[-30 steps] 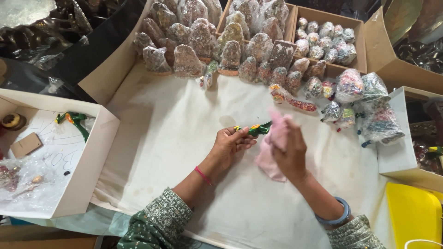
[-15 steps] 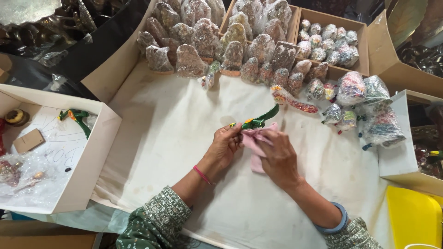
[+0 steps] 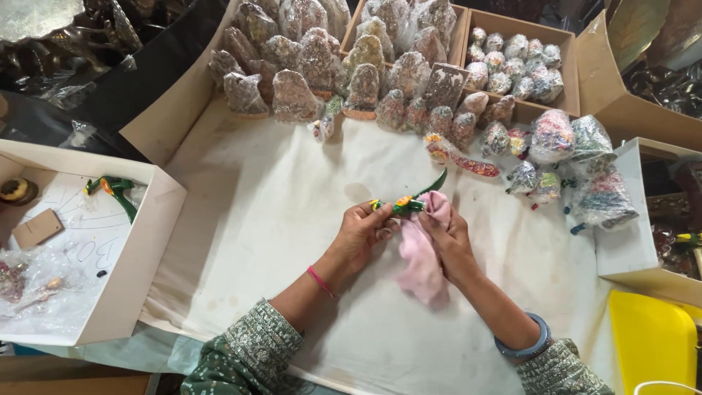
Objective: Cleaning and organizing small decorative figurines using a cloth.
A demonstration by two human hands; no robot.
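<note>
The left hand [image 3: 364, 232] pinches a green bird figurine [image 3: 406, 204] at its head end while the right hand [image 3: 447, 235] presses a pink cloth [image 3: 423, 257] against it above the white-covered counter [image 3: 263, 212].

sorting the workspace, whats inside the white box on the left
In the white box: a green bird figurine, a brown card and crumpled clear plastic; what lies under the plastic is hidden.

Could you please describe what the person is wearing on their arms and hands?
Both forearms are bare below green sleeves with a fine pale pattern. The left wrist carries a thin pink band, the right a broad grey-blue bangle. The left hand and right hand are gloveless.
</note>
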